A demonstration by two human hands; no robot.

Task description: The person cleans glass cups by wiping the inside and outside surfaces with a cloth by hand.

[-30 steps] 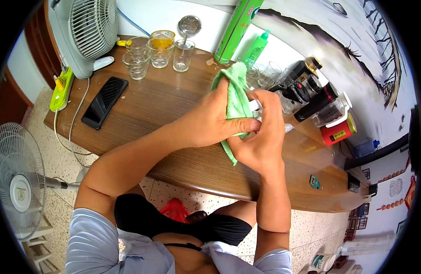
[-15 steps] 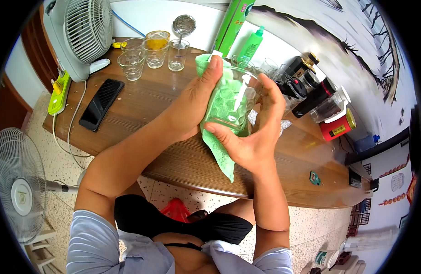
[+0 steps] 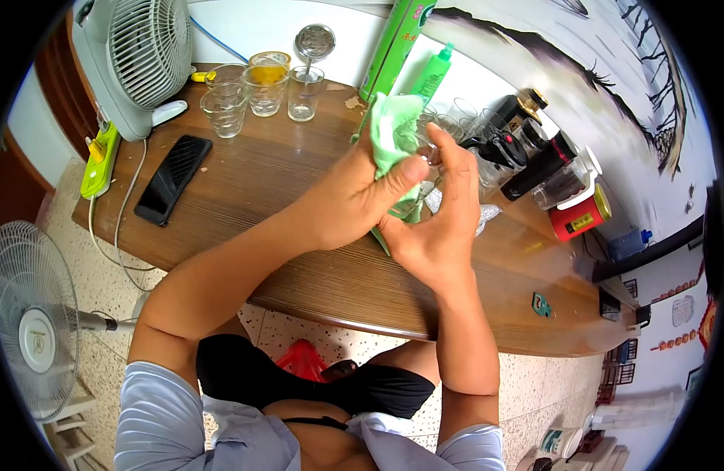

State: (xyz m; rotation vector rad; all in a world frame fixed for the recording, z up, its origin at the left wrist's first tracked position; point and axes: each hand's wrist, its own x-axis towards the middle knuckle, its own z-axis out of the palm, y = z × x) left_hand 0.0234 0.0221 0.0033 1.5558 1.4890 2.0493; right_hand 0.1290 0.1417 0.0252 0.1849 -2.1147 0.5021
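My left hand (image 3: 354, 192) is closed on a light green cloth (image 3: 395, 129), its thumb pressing the bunched fabric. A clear glass (image 3: 432, 151) is mostly hidden behind the cloth and my fingers. Curved around its right side, my right hand (image 3: 439, 224) grips the glass, with the thumb low and the index finger near the top. Both hands are raised over the wooden table (image 3: 330, 275). Crumpled silver foil (image 3: 488, 216) shows behind my right hand.
At the back left stand drinking glasses (image 3: 223, 114), one holding a strainer (image 3: 315, 43), near a box fan (image 3: 138, 59). A black phone (image 3: 173, 179) lies left. Bottles, a glass pitcher (image 3: 562, 188) and a red tin (image 3: 582, 216) line the right back.
My left hand has moved up and right, bringing the cloth over the glass. The glass has turned and is now mostly covered, while my right hand keeps its grip.
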